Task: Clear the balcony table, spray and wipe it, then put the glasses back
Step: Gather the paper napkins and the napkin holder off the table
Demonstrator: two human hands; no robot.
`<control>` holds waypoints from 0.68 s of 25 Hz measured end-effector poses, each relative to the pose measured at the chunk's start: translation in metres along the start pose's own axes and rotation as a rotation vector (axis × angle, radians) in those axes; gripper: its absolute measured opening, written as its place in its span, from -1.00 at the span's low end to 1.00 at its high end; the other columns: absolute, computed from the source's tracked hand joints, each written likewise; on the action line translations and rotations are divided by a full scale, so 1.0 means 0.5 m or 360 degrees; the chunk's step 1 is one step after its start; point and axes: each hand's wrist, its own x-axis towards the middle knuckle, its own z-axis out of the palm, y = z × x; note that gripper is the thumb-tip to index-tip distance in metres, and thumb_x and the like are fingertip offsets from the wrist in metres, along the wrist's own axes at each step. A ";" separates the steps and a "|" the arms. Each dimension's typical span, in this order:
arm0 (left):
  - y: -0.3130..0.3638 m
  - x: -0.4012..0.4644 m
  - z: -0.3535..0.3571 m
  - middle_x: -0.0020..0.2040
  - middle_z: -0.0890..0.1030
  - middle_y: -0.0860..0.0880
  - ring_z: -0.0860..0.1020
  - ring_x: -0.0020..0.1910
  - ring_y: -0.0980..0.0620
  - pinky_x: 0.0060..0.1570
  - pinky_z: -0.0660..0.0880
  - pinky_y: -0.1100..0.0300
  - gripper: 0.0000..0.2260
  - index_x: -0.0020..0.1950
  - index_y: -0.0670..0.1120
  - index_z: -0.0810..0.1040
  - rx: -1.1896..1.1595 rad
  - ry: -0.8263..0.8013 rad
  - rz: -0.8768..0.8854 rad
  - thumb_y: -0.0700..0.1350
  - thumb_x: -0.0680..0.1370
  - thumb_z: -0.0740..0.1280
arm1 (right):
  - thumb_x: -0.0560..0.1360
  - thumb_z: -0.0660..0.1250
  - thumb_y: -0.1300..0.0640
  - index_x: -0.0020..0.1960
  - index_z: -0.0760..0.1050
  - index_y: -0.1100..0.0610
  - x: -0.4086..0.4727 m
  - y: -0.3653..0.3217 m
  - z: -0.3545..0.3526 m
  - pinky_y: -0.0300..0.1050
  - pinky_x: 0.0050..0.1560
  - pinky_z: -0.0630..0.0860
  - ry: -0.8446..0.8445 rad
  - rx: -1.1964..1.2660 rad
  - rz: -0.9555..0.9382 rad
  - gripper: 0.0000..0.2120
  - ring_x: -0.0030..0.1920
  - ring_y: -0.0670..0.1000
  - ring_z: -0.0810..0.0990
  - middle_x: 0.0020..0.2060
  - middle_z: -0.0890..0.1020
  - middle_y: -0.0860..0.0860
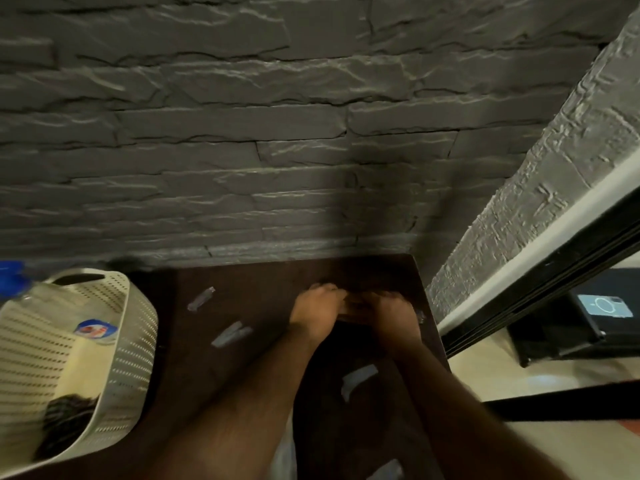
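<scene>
Labels first: blue, white and red sticker (95,330) on something inside the perforated cream basket (138,334), print too blurred to read. Dark box (568,327) past the sliding-door track carries a pale blue label, unreadable. Left hand (317,308) and right hand (391,311) meet on the dark counter (242,299) near the stone wall (277,133), fingers curled round a small blurred brown object (356,308). Pale smears (231,333) lie left of both hands.
</scene>
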 end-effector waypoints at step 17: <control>-0.305 -0.278 -0.018 -0.01 0.65 0.03 0.58 0.01 -0.04 0.00 0.52 0.09 -0.81 0.13 0.14 0.55 -0.0263 0.0086 -0.0590 0.04 0.55 0.24 | 0.63 0.18 0.10 0.24 0.54 -0.01 -0.040 -0.272 0.107 -0.24 -0.04 0.57 -0.0129 0.0418 -0.0079 -0.75 -0.08 -0.11 0.64 0.05 0.67 -0.02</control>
